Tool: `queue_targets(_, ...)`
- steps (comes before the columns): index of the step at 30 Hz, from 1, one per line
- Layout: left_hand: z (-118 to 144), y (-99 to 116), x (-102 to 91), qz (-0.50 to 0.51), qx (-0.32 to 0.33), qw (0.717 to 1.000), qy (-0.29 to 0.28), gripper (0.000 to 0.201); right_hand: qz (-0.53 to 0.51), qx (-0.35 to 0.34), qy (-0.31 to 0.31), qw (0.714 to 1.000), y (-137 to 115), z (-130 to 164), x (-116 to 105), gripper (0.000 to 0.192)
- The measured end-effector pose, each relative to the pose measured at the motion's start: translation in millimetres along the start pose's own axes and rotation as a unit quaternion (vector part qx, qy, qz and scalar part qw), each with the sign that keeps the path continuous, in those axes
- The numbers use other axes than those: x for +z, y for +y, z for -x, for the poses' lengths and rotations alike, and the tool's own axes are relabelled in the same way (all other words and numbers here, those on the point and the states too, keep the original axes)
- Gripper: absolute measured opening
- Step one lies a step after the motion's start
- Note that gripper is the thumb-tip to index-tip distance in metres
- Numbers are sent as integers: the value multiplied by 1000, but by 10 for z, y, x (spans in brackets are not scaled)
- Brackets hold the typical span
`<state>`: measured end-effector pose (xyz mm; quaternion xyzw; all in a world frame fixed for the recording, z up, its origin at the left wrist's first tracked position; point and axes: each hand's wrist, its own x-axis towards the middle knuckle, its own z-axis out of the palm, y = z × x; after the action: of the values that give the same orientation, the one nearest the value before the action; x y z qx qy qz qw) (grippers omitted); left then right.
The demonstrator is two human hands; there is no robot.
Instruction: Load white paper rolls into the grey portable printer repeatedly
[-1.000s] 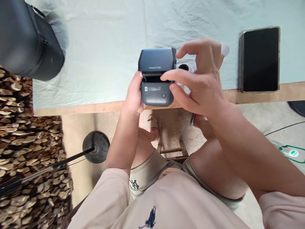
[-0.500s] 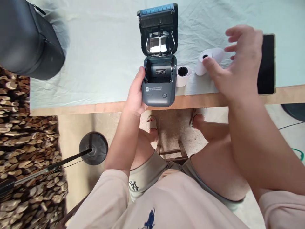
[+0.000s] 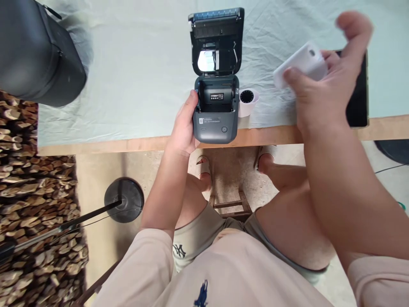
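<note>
My left hand (image 3: 185, 123) grips the left side of a dark label printer (image 3: 214, 128) at the table's front edge. The printer's lid (image 3: 217, 32) is raised, and its paper bay (image 3: 215, 97) shows a small printed sticker and no roll inside. My right hand (image 3: 329, 81) holds a white label roll (image 3: 298, 64) between thumb and fingers, tilted above the cloth; the index finger points up and is blurred. Another white label roll (image 3: 246, 110), with a dark core, stands upright just right of the printer.
A black phone (image 3: 358, 100) lies partly behind my right hand. At the upper left stands a dark zippered case (image 3: 41, 55). A pale green cloth (image 3: 128, 85) covers the wooden table (image 3: 143, 145). Below are a round black stand base (image 3: 128, 194) and stacked firewood (image 3: 38, 204).
My right hand has taken hold of the farther label roll, lifted it off the cloth and tipped it over. The printer has shifted slightly right, still in my left hand.
</note>
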<state>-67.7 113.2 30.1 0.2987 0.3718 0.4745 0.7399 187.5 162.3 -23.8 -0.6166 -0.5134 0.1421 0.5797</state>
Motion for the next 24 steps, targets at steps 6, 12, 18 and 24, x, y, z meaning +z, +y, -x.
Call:
queue_targets(6,8,9,-7,-19,4,1000,-8,37,-268,-96,-30,958,-650,88,105,40)
queue_targets(12,30,-22,-6,-36,51,998,1,21,84,-239,-230,940,-1325,450,214,37)
queue_targets(18,41,-10,42,-23,76,997,-11,15,208,-163,-299,917,-1250,420,266,27)
queue_targets(24,0,-7,-7,-28,63,997,19,28,167,-260,-204,929,-1183,529,260,26)
